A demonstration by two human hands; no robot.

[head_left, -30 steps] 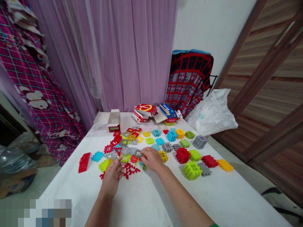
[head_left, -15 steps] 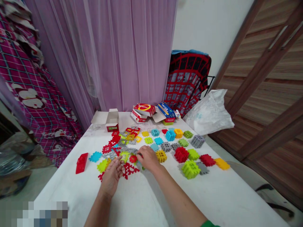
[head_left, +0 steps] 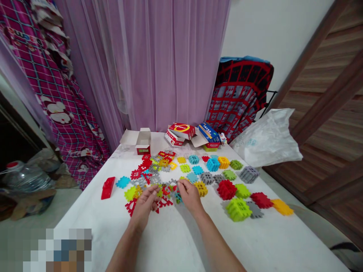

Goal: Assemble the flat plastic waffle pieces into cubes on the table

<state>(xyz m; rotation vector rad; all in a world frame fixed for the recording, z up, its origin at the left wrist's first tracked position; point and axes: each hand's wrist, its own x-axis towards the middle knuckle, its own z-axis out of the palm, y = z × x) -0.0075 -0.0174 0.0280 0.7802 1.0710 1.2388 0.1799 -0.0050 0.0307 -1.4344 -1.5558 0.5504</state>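
My right hand pinches a small grey interlocking plastic piece between thumb and fingers, just above the table. Loosely curled, my left hand hovers over red latticed pieces, with nothing visible in its fingers. Between the hands lie lime and red pieces, partly covered by the left fingers. A teal piece sits under the right fingertips. Just right of that hand stands a yellow stack of pieces. Left of my left hand are a lime piece and a blue piece.
Grouped stacks cover the right side, among them a red stack and a lime cube. An opened box and more cartons stand at the back. A red block lies left; a white bag hangs at the right edge.
My right hand has lifted slightly, and a grey piece now shows at its fingertips. My left hand has turned and its fingers have curled more. The view has swung left.
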